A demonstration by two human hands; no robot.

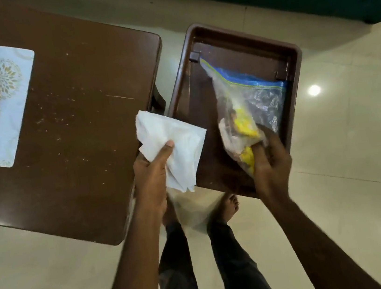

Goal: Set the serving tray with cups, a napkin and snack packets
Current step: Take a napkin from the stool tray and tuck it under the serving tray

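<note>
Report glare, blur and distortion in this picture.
Head view: lamp reflections glare on the glossy floor; the left hand, napkin, right hand and snack bag look slightly motion-blurred; the wide-angle lens bows the table edges.

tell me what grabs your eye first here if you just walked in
The white napkin stands out most, gripped in the left hand at the right edge of the dark table. Next comes the clear zip bag with yellow packets inside, which the right hand holds in the brown tray just right of the table.
</note>
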